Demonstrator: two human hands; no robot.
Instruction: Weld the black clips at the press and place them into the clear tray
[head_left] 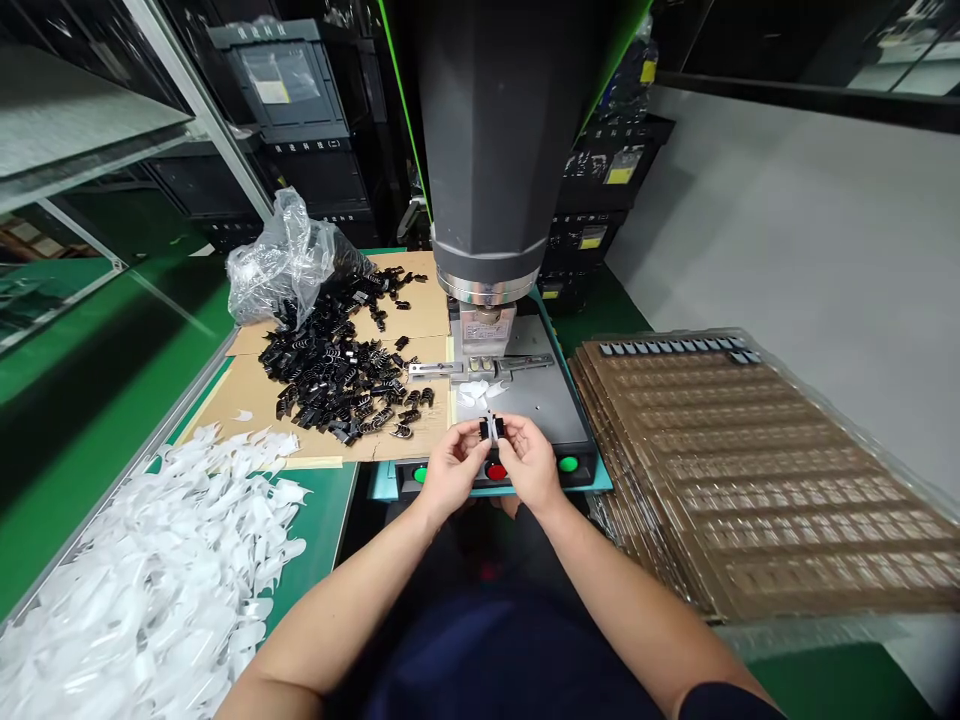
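- Between the two hands is a black part (484,431), with a pale strip (492,428) in its middle; I can't tell whether that is one piece or several.
- It lies right at the fingertips, held above the near edge of the machine base (551,405), around the middle of that edge.
- Its long axis is hard to make out at this size; the pale strip seems to run from near to far.
- Neither hand is nearer: the left hand (454,465) pinches its left side, the right hand (531,462) its right, both sets of fingers closed on it.
- Just beyond, on the base, lies one small group of white pieces (480,392), overlapping too much to count.
- Behind those, one metal fixture (484,367) sits under the one press head (491,150).
- Along the base's near edge I count three buttons: a red button (496,471) below the hands, a green button (420,474) toward the left corner, another toward the right.
- To the left, one heap of black clips (330,370), beyond counting, covers much of the cardboard (247,430); one plastic bag (281,255) stands at its far left corner.
- Nearer, one white heap (172,560) spreads along the surface's (319,520) left edge.
- To the right is one stack of trays (795,590), a row of small parts (664,347) along the top one's far edge.
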